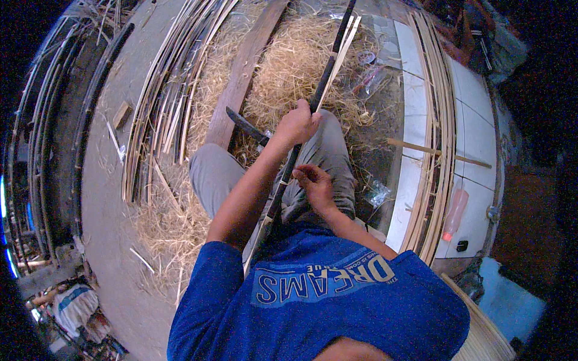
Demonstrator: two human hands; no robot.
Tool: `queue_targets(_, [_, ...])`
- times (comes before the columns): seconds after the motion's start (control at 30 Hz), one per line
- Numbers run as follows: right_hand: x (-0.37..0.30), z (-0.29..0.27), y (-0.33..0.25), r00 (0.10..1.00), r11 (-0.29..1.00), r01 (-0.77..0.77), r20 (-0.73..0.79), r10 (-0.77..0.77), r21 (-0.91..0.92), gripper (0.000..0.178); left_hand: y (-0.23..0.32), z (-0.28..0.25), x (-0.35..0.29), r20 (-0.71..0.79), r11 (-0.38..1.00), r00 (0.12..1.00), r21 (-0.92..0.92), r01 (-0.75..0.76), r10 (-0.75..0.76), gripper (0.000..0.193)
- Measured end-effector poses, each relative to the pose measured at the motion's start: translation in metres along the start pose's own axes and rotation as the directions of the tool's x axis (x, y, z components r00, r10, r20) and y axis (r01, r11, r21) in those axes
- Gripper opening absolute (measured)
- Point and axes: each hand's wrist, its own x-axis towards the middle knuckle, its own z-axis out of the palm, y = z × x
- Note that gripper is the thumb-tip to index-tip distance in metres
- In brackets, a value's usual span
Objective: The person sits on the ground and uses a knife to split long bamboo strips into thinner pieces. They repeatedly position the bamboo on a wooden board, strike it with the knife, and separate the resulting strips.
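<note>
A long dark bamboo pole runs slanting across my lap, from beside my body to the far edge of the view. My left hand is closed around it above my knees. Pale split strips lie along the pole's far part and run down to that hand. My right hand is nearer my body, just right of the pole, its fingers curled together; whatever they may pinch is too small to make out. A dark curved blade sticks out left of my left forearm, its handle end hidden.
Curly shavings heap beyond my knees, beside a wooden plank. Bundles of split strips lie left and right, the right one on white tiles. A pink bottle lies there. Dark poles line the far left.
</note>
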Motion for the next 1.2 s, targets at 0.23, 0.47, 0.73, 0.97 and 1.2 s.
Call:
queue_targets(0.23, [0.005, 0.002, 0.000, 0.987, 0.981, -0.158, -0.002, 0.159, -0.112, 0.021, -0.009, 0.003, -0.011, -0.043, 0.997, 0.998, -0.062, -0.055, 0.052, 0.046])
queue_targets(0.47, [0.029, 0.005, 0.035, 0.997, 0.998, -0.062, 0.043, 0.063, -0.027, 0.015, -0.092, 0.037, -0.059, -0.254, 0.932, 0.967, -0.352, -0.084, -0.008, 0.032])
queue_targets(0.73, [0.026, 0.003, 0.024, 0.993, 0.993, -0.083, 0.096, 0.075, 0.079, 0.013, -0.090, 0.042, -0.135, -0.157, 0.831, 0.973, -0.554, 0.053, -0.167, 0.026])
queue_targets(0.97, [0.019, 0.002, 0.023, 0.992, 0.998, 0.047, 0.120, -0.042, -0.036, 0.020, -0.073, 0.041, -0.094, -0.262, 0.924, 0.958, -0.381, 0.005, -0.113, 0.030])
queue_targets(1.2, [0.017, -0.002, 0.034, 0.998, 0.986, 0.004, 0.058, 0.005, -0.168, 0.026, -0.059, 0.048, -0.064, -0.381, 0.994, 0.924, -0.085, -0.064, 0.027, 0.027])
